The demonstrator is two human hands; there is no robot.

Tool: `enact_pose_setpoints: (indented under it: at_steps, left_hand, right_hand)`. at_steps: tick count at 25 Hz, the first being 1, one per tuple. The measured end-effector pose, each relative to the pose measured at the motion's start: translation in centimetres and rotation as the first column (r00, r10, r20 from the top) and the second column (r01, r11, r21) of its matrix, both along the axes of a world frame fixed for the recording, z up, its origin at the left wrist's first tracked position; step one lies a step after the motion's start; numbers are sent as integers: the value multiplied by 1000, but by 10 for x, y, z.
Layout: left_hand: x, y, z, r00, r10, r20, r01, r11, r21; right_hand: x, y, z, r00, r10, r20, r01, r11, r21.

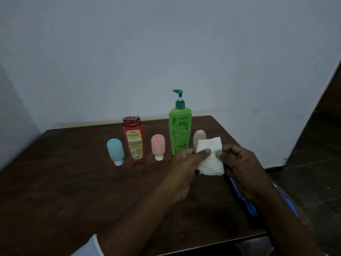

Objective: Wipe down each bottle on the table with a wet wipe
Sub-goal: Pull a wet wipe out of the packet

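Several bottles stand in a row on the dark wooden table (55,191): a small teal one (115,151) on its white cap, a red one (134,139), a small pink one (158,147), a tall green pump bottle (180,133) and a small beige one (199,136), partly hidden behind the wipe. I hold a white wet wipe (209,156) above the table in front of the beige bottle. My left hand (186,169) pinches its left side with thumb and fingers. On the wipe's right side, my right hand (241,169) pinches the edge.
A blue packet (247,202) lies on the table's right part, mostly hidden under my right forearm. A pale wall rises behind the table. Dark floor lies beyond the table's right edge.
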State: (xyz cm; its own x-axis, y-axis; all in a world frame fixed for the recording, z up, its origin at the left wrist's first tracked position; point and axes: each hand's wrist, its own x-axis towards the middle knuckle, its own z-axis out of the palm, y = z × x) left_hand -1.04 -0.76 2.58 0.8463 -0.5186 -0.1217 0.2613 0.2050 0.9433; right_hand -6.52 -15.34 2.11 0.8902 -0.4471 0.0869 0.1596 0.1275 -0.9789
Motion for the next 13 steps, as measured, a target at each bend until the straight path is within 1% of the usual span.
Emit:
enact_pose_setpoints:
  at_steps: [2, 4, 6, 7, 9, 10, 11, 12, 13]
  left_hand:
    - [6, 24, 1, 996, 40, 75, -43, 998, 35]
    - [12, 46, 2, 979, 60, 196, -67, 997, 30]
    - [17, 63, 3, 953, 61, 298, -76, 997, 36]
    - [18, 68, 2, 944, 62, 325, -75, 997, 26]
    - [20, 75, -3, 951, 58, 304, -54, 998, -23]
    - [19, 76, -4, 964, 52, 262, -39, 998, -55]
    - [16, 75, -5, 973, 43, 226, -25, 996, -82]
    - [15, 73, -7, 976, 45, 211, -25, 995, -98]
    - [14, 72, -10, 971, 56, 231, -38, 996, -83]
  right_hand:
    - [3, 11, 3, 997, 50, 59, -45, 995, -84]
    - [-1, 19, 9, 985, 88, 151, -42, 957, -287]
    - [-3, 21, 13, 964, 122, 237, 18, 856, -516]
    - [-2, 20, 13, 948, 167, 272, 32, 799, -600]
    - [0, 20, 9, 915, 244, 322, 58, 709, -702]
    - [0, 21, 8, 907, 252, 337, 73, 694, -716]
    - [1, 23, 6, 910, 234, 342, 76, 717, -693]
    - [1, 24, 4, 924, 184, 335, 64, 790, -610]
    - [1, 28, 4, 939, 149, 311, -5, 908, -420]
